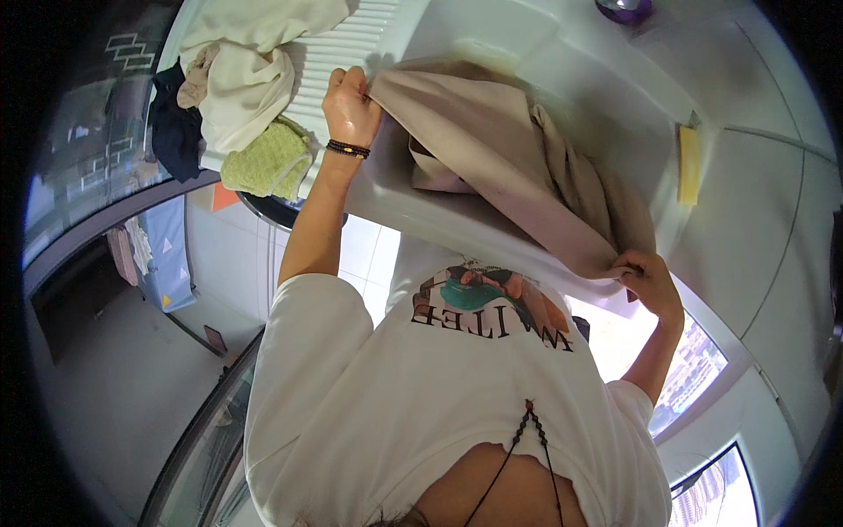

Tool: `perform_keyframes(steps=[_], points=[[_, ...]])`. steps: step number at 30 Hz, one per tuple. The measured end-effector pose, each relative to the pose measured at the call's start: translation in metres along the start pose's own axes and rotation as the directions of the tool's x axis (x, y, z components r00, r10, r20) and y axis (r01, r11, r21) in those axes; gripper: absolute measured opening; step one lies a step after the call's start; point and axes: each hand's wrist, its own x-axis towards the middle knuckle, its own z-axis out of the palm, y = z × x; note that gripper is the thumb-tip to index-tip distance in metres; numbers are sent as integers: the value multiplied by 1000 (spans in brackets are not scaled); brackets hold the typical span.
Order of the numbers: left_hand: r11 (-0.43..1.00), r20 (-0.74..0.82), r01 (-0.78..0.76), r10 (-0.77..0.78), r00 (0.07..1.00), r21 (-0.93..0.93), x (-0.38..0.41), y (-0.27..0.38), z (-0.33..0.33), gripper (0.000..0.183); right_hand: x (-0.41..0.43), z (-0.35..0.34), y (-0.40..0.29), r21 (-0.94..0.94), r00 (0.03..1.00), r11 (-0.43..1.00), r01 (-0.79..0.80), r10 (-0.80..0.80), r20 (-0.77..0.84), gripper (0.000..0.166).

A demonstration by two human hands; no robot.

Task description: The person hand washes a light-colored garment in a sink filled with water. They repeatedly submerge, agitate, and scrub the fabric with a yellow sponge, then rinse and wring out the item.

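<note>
A large beige-brown cloth (474, 118) lies partly in a white laundry sink (421, 207), its near edge stretched diagonally between both hands. My left hand (352, 109), closed in a fist with a beaded bracelet at the wrist, grips one end beside the ribbed washboard (349, 39). Lower down, above the sink's near right rim, my right hand (649, 280) pinches the other end of that edge. Folds of the cloth hang into the basin, where cloudy liquid seems to show behind them. The cloth hides much of the basin's bottom.
Cream cloths (244, 92), a dark cloth (174, 125) and a green towel (269, 161) lie piled on the left of the washboard. A yellow bar-shaped object (688, 165) rests on the sink's right rim. Behind the sink is a purple object (624, 10). Tiled wall borders the right.
</note>
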Motion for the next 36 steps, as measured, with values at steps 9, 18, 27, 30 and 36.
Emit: perform_keyframes(steps=[9, 18, 27, 30, 36], points=[[993, 76, 66, -73, 994, 100, 9, -4, 17, 16, 6, 21, -5, -235, 988, 963, 131, -146, -51, 14], [982, 495, 189, -161, 854, -8, -43, 47, 1, 26, 14, 35, -21, -240, 980, 952, 190, -197, -8, 18], [940, 696, -320, 152, 702, 117, -60, 63, -2, 33, 10, 37, -26, -169, 980, 969, 180, -191, -54, 19], [939, 678, -325, 166, 716, 114, -66, 70, 6, 37, 10, 34, -30, 78, 981, 986, 149, -137, -140, 20], [971, 648, -233, 211, 732, -53, -69, 95, 23, 42, 15, 8, -66, 378, 900, 837, 395, -271, -342, 19]])
